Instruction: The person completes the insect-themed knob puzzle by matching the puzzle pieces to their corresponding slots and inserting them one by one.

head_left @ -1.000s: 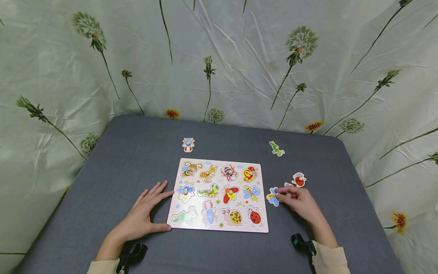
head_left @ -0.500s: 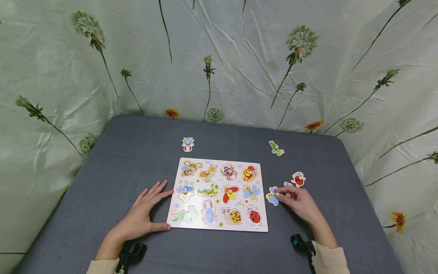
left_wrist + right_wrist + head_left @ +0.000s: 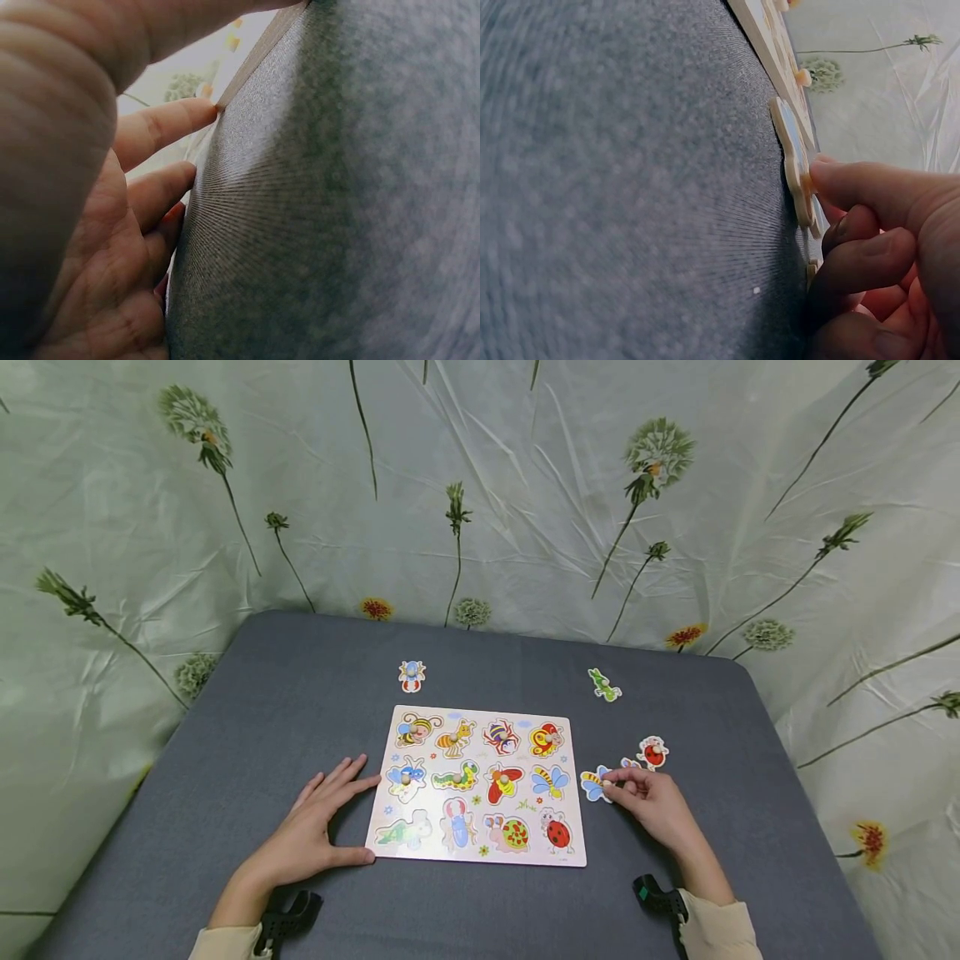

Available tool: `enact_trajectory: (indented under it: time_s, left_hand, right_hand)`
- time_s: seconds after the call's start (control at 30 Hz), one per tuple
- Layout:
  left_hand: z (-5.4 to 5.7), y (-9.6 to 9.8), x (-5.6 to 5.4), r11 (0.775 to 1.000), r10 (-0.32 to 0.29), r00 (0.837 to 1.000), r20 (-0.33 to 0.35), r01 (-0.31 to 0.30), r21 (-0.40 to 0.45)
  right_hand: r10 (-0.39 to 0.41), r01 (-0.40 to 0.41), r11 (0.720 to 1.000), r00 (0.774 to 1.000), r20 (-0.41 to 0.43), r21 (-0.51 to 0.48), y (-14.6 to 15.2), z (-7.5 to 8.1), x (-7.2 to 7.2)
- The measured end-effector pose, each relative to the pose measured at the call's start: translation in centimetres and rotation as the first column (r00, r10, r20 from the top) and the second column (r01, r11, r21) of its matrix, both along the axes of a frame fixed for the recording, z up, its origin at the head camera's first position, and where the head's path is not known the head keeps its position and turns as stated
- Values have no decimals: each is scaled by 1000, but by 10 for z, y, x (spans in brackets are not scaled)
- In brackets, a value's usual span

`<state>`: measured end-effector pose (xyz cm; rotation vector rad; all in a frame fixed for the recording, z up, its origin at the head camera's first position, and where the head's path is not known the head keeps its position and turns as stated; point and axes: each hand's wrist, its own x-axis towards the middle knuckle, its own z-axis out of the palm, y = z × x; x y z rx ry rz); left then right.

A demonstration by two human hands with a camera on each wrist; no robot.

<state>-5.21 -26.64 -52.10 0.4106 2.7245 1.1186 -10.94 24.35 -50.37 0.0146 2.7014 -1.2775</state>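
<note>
As it seems, grip (image 3: 654,802) pinches piece (image 3: 592,784).

The surface (image 3: 487,910) was plain slate grey. Toward its right edge, the winged piece (image 3: 592,784) was blue with yellow and dark stripes.

Puzzle board (image 3: 483,803): smooth, glossy printed face. Striped piece (image 3: 793,165), at board's 3 o'clock: pale wood-like edge. Table cover (image 3: 480,910): matt woven cloth. Backdrop (image 3: 540,518), 12 o'clock: creased, sheeny.
</note>
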Motion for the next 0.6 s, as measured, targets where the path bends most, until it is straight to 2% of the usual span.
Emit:
enact_trajectory:
  time_s: [0.6]
  left_hand:
    - [0, 0, 0, 1000, 7, 1000, 4, -7, -1]
  right_hand:
    - [21, -20, 999, 999, 26, -46, 2, 3, 2]
